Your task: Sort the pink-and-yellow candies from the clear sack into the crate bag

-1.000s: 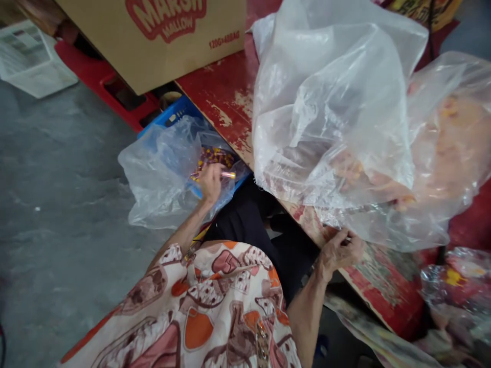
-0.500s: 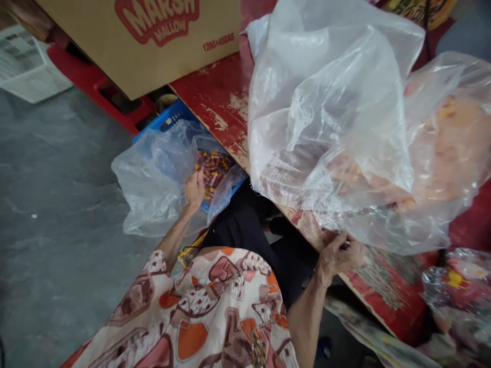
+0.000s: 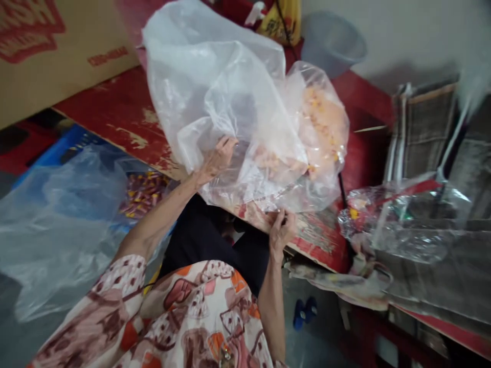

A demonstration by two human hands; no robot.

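Centrally, a large translucent plastic bag (image 3: 184,61) lies rumpled on a worn red table (image 3: 99,115), its body reaching from the upper middle of the frame down to the table's near edge. The left hand (image 3: 218,159), in the middle of the frame, lies over this bag with its fingers bent; whether they pinch the film cannot be told. The right hand (image 3: 283,235), lower and right of centre, is at the table's near edge beside the bag's lower margin, fingers curled and tips close together; whether anything is gripped between them cannot be told. Right of centre, a clear bag (image 3: 324,120) shows peach-coloured and yellow contents. At the left of the frame, a blue crate (image 3: 46,153) bears an open plastic liner (image 3: 57,209) with small pink-and-yellow pieces (image 3: 141,194). A cardboard carton (image 3: 76,30) occupies the upper left; a grey tub (image 3: 332,43) stands at the upper right.
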